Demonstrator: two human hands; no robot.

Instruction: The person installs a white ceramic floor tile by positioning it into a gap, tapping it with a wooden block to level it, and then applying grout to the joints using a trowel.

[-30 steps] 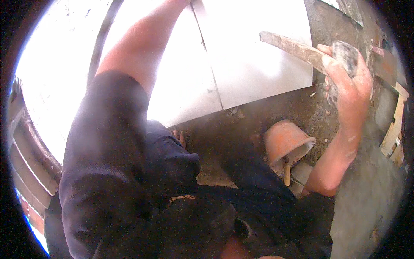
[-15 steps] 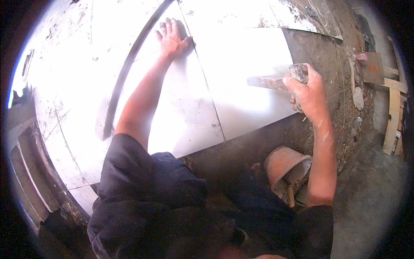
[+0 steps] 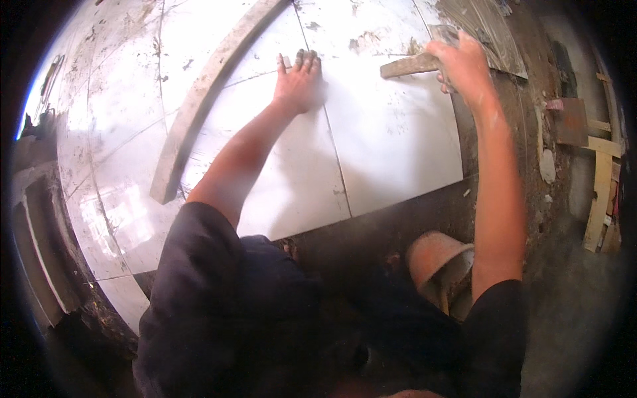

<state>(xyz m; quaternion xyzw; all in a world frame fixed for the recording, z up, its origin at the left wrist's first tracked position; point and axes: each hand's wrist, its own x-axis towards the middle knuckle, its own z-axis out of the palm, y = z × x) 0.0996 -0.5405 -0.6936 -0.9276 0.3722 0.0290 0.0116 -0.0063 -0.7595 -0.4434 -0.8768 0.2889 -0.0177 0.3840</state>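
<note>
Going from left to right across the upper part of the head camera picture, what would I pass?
Long straight wooden batten lying on the white tiles → left hand flat on a tile → wooden-handled tool → right hand gripping it → wood scraps on the bare floor.

We've got open tile (image 3: 398, 152) between our hands; the long straightedge (image 3: 199, 113) blocks the left, and wood scraps (image 3: 600, 192) plus a slipper (image 3: 441, 268) crowd the right.

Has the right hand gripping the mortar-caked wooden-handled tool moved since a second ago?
Yes. The right hand with the wooden-handled tool has moved from the bare dark mortar bed to over the white floor tile's far edge.
</note>
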